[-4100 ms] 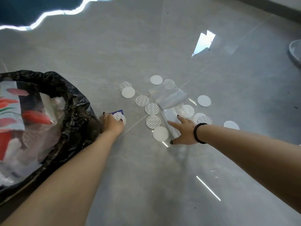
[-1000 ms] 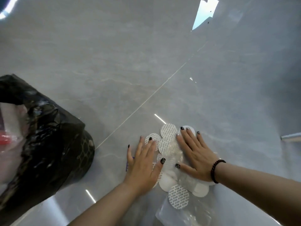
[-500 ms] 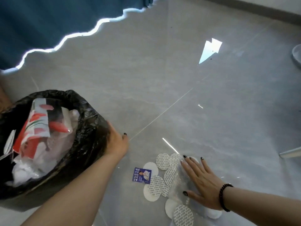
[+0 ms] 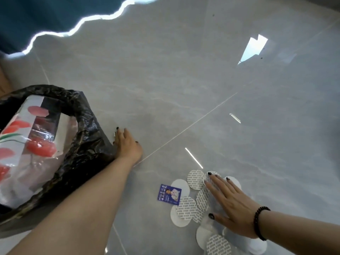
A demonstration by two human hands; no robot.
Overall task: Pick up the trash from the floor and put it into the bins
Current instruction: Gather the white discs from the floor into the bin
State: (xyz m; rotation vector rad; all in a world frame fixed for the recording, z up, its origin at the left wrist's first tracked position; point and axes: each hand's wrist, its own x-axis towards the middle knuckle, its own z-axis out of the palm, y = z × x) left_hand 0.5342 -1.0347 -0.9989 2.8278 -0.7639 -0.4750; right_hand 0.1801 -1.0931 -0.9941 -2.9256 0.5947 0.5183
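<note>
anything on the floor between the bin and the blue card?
Head view: only the left forearm crosses that stretch; otherwise bare grey floor between the black-bagged bin and the blue card.

**Two hands low on the grey floor**

The left hand (image 4: 127, 144) rests against the side of the black-lined bin (image 4: 88, 133), fingers fairly straight. Inside the bin lies a red-and-white wrapper (image 4: 31, 133). The right hand (image 4: 230, 203), a dark bead bracelet (image 4: 259, 222) on its wrist, lies flat with fingers spread on a heap of white discs (image 4: 185, 208) and clear plastic. Just left of that hand a small blue card (image 4: 169, 194) lies on the floor (image 4: 165, 70), touching the discs.
</note>
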